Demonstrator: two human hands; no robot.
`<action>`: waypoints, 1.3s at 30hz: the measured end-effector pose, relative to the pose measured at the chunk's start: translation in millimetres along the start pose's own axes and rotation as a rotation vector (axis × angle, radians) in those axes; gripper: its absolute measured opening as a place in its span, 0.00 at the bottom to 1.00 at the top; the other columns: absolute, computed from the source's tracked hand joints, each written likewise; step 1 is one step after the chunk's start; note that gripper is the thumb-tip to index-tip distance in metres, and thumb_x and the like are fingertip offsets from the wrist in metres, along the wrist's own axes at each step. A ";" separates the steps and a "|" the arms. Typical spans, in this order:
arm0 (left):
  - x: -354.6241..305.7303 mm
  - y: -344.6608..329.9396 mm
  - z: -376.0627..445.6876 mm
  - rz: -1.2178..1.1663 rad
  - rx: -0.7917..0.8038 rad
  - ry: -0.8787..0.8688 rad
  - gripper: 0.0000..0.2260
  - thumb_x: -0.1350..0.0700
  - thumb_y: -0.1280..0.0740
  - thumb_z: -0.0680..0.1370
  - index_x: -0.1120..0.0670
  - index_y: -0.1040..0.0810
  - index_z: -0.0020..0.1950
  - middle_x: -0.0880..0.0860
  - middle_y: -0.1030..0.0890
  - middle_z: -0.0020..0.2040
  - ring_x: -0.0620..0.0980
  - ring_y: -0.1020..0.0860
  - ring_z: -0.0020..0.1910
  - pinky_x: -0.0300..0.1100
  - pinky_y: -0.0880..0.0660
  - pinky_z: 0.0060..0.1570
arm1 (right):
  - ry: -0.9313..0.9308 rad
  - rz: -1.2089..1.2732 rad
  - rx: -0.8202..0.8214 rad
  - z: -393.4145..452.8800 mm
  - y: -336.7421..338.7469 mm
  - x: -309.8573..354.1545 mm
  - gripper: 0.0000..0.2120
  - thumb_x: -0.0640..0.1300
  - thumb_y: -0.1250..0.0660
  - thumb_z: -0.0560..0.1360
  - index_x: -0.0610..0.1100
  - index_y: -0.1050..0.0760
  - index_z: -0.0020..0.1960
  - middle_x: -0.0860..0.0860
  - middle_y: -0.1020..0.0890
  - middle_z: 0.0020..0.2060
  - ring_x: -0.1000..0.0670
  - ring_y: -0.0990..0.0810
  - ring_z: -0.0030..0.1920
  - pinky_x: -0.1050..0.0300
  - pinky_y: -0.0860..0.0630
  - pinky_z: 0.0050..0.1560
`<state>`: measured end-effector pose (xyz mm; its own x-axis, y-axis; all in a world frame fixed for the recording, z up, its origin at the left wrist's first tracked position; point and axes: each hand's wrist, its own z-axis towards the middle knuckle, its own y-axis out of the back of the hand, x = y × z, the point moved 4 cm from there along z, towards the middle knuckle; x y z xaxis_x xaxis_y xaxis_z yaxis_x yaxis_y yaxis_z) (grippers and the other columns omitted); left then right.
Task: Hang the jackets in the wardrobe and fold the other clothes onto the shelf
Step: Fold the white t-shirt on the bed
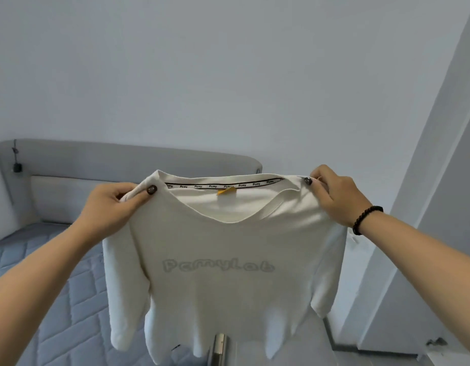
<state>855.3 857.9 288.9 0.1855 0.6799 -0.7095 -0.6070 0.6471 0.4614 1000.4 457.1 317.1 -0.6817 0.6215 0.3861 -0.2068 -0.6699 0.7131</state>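
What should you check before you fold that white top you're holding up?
1. Left hand pinches one shoulder of the white top: ok.
2. Right hand pinches the other shoulder: ok.
3. Top held level, neckline spread, printed front facing you: ok.
4. Sleeves hang loose at both sides, not twisted: ok.
5. Bed below left offers a flat spot to lay it: ok, what shows looks bare.
6. Shelf to put it on afterwards: cannot tell, not in view.
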 end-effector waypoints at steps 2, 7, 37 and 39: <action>-1.1 13.8 -19.0 0.046 -0.132 0.013 0.11 0.43 0.31 0.75 0.48 0.16 0.39 0.53 0.18 0.36 0.43 0.26 0.35 0.32 0.31 0.37 | 0.050 0.023 0.087 -11.2 -1.9 19.4 0.05 0.49 0.41 0.79 0.50 0.33 0.45 0.56 0.28 0.25 0.53 0.33 0.27 0.55 0.35 0.31; -0.3 48.4 -63.7 0.097 -0.312 0.009 0.17 0.39 0.32 0.75 0.52 0.18 0.41 0.41 0.19 0.36 0.35 0.25 0.36 0.25 0.33 0.37 | 0.175 0.060 0.147 -49.0 -6.5 64.1 0.10 0.52 0.38 0.78 0.46 0.31 0.45 0.52 0.26 0.29 0.54 0.31 0.28 0.58 0.35 0.30; 238.8 21.3 -46.6 0.392 -0.020 0.282 0.12 0.41 0.30 0.72 0.47 0.21 0.34 0.41 0.23 0.29 0.34 0.28 0.31 0.25 0.37 0.29 | 0.073 0.241 0.303 -15.3 -313.6 -8.2 0.13 0.57 0.47 0.79 0.49 0.33 0.46 0.56 0.28 0.27 0.52 0.27 0.31 0.52 0.30 0.33; 283.4 3.0 -7.3 0.456 0.047 0.299 0.13 0.44 0.28 0.72 0.49 0.23 0.31 0.45 0.24 0.29 0.39 0.27 0.33 0.27 0.37 0.31 | 0.046 0.201 0.352 16.3 -367.9 -30.1 0.14 0.55 0.46 0.80 0.45 0.31 0.47 0.56 0.28 0.28 0.46 0.26 0.33 0.49 0.28 0.35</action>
<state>900.4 1050.0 85.4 -0.3203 0.7721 -0.5489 -0.5383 0.3285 0.7761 1108.4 691.5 52.7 -0.7160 0.4683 0.5176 0.1814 -0.5912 0.7858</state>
